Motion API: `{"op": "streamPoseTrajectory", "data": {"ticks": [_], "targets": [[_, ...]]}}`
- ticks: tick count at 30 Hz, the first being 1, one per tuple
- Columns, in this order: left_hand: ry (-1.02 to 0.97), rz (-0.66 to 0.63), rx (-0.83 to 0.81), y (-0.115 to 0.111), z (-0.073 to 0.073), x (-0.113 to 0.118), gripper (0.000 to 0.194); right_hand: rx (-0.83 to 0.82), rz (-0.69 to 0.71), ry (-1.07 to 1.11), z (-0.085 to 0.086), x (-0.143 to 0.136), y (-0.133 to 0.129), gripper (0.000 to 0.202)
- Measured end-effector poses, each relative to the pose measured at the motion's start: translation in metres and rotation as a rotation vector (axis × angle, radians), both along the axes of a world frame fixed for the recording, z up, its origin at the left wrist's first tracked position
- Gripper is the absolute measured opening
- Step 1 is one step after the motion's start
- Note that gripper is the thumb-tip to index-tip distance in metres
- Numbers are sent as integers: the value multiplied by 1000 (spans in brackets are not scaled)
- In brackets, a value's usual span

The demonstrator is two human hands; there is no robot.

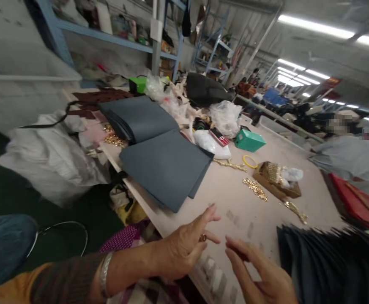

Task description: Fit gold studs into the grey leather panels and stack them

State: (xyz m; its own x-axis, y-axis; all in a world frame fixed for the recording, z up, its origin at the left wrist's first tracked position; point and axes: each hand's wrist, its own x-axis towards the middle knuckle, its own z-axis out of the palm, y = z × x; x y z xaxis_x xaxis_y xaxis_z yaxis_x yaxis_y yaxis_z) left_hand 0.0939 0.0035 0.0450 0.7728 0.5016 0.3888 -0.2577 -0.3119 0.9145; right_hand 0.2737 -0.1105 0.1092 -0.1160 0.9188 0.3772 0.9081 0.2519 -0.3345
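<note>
My left hand reaches over the near edge of the table with its fingers stretched and apart. A small brownish ring-like piece shows at one finger, probably a worn ring. My right hand is beside it, thumb and fingers spread, with nothing seen between them. The fingertips of both hands face each other across a small gap. Beyond the left hand lie flat dark grey-blue sheets, overlapping a folded stack of the same material. To the right of my right hand stands a row of dark pieces.
Gold chain lies mid-table near a cardboard box holding more chain. A yellow ring, green box and red phone sit farther back. A white sack and blue stool are left. A person is at right.
</note>
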Motion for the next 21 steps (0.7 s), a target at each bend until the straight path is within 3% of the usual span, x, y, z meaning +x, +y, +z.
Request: {"op": "streamPoseTrajectory", "data": {"ticks": [5,13,16,18,21], "targets": [[0,65,243,8,-10,-14,93,-48,109,106,-30,-34,39,26],[25,137,274,15,-23,-34,91,-74,275,134,-52,-45,66,15],[110,285,46,11,-21,-47,71,-47,243,102,-50,-47,84,10],[174,383,-265,8,-21,-56,55,8,164,83,-46,-48,103,10],[172,399,-668,5,-27,-70,41,113,116,59,-43,-52,145,13]]}}
